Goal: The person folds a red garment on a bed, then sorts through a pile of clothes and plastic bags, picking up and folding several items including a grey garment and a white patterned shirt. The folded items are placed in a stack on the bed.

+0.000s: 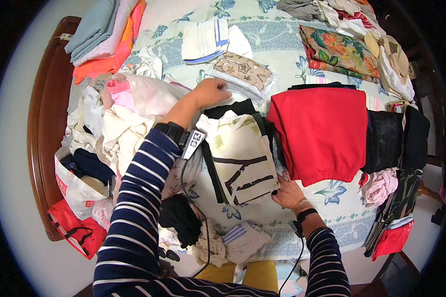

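A folded cream garment with dark brown stripes and pale green patches (pixel 245 148) lies on folded black clothing (pixel 232 107) in front of me. My right hand (pixel 289 193) is at its lower right corner, thumb and fingers closed around the edge. My left hand (pixel 212 92) is past the far end of this pile, thumb and fingers apart with nothing visible between them. It is beside a clear plastic packet holding brown star-patterned fabric (pixel 241 70); whether they touch, I cannot tell. Folded red fabric with a gathered edge (pixel 323 133) lies to the right.
A floral sheet (pixel 330 193) covers the bed. Left are heaped pale clothes (pixel 122 126), a white bag of dark clothing (pixel 78 189) and a wooden bed end (pixel 48 130). Folded towels (pixel 204 41) and floral fabric (pixel 338 52) lie beyond. A black cable (pixel 208 237) trails from my left wrist.
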Action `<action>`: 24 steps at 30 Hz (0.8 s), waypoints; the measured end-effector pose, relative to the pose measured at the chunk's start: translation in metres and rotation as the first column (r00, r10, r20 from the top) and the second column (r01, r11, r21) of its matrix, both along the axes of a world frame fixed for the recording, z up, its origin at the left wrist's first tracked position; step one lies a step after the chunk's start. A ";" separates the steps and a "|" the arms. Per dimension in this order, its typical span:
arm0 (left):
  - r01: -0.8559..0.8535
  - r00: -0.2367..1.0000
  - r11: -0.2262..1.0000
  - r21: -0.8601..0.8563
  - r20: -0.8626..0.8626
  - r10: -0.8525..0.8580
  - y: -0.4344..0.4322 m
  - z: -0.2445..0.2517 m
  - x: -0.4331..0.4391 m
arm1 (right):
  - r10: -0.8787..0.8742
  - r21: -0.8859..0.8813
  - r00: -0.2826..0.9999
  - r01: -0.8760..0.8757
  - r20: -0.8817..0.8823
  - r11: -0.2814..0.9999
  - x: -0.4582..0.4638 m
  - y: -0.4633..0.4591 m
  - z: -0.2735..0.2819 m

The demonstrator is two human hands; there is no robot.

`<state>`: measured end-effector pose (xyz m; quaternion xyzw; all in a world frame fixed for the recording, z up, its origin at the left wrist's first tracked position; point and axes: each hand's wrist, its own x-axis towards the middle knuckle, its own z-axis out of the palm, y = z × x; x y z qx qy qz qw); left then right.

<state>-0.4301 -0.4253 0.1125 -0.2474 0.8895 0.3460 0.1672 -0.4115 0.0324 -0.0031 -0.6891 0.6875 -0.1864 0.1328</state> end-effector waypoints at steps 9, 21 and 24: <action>-0.248 0.951 0.355 -0.901 -0.296 -0.087 0.014 0.115 0.107 | -0.018 0.001 0.999 0.018 0.037 1.000 0.006 0.002 -0.013; -0.365 0.927 0.596 -0.715 -0.340 0.160 0.058 0.099 0.222 | -0.061 0.044 0.996 0.064 -0.072 0.997 0.015 0.002 -0.007; -0.392 0.911 0.616 -0.684 -0.384 0.153 0.090 0.094 0.226 | -0.138 -0.061 0.979 0.130 -0.151 0.990 0.034 -0.003 0.003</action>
